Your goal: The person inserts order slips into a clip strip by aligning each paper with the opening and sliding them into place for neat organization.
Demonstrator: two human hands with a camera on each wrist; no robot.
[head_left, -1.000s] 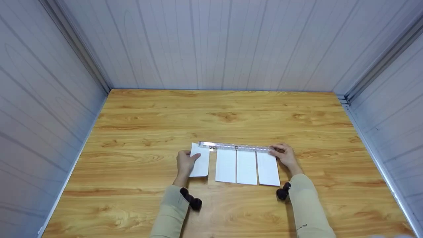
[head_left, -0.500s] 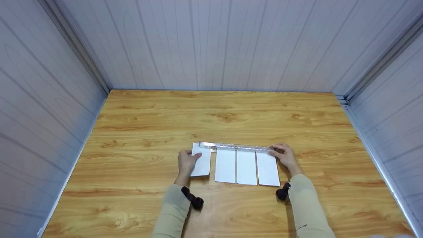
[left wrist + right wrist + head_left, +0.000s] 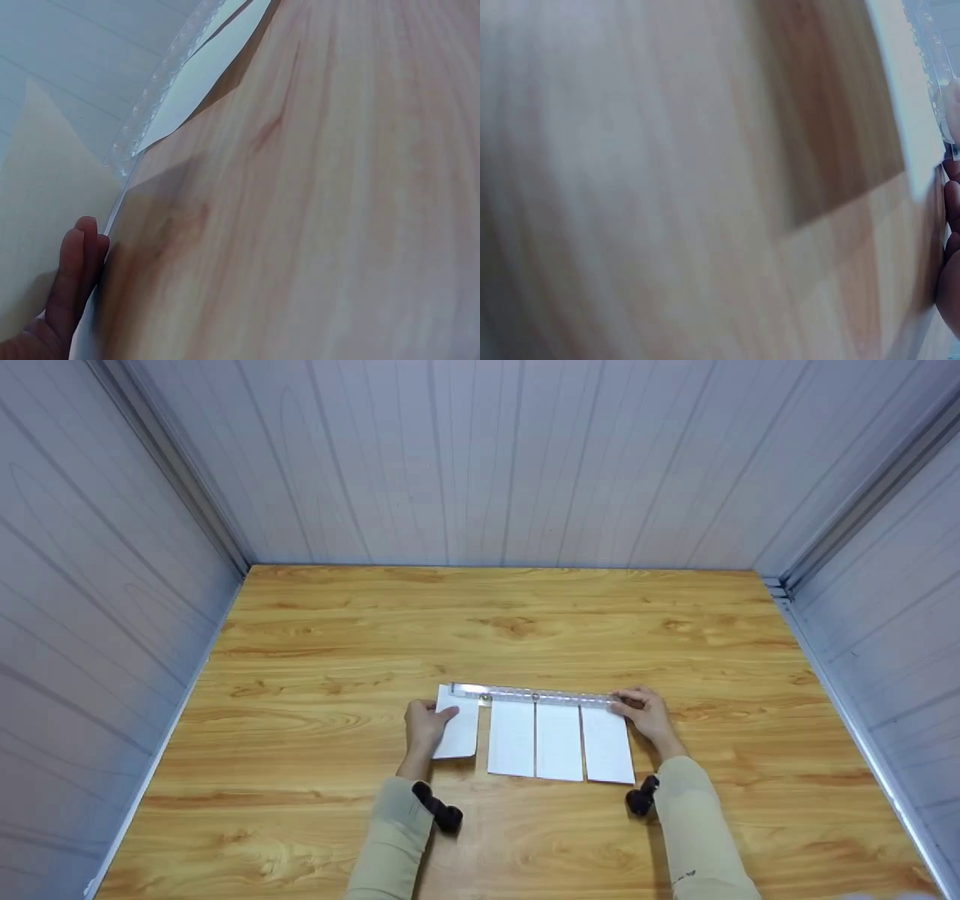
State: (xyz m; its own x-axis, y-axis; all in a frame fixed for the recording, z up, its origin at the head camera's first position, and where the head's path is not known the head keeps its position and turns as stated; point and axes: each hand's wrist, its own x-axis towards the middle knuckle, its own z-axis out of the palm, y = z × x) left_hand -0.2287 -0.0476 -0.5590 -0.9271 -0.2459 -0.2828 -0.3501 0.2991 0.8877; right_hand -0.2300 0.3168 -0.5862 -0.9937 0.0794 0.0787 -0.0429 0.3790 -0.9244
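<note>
My left hand [image 3: 425, 727] pinches a white card [image 3: 463, 727], thumb on its face and fingers underneath. In the left wrist view this card [image 3: 45, 187] is tilted, and a shadow falls on the table beside it. The card's top overlaps the left end of a clear, ridged plastic strip [image 3: 517, 694]. My right hand [image 3: 646, 715] holds the strip's other end between thumb and fingers. Three more white cards [image 3: 559, 741] hang side by side along the strip's near edge. A gap separates them from the card in my left hand; a small shiny bit [image 3: 485, 699] shows there.
All this lies on a wood-grain table [image 3: 510, 622]. Pale panelled walls [image 3: 480, 457] close it in at the back and both sides. A black wrist camera [image 3: 448, 818] is strapped to the left sleeve and another black camera [image 3: 640, 801] to the right one.
My left hand and its card have shifted slightly to the right, narrowing the gap to the other cards. The right hand has stayed in place at the strip's end.
</note>
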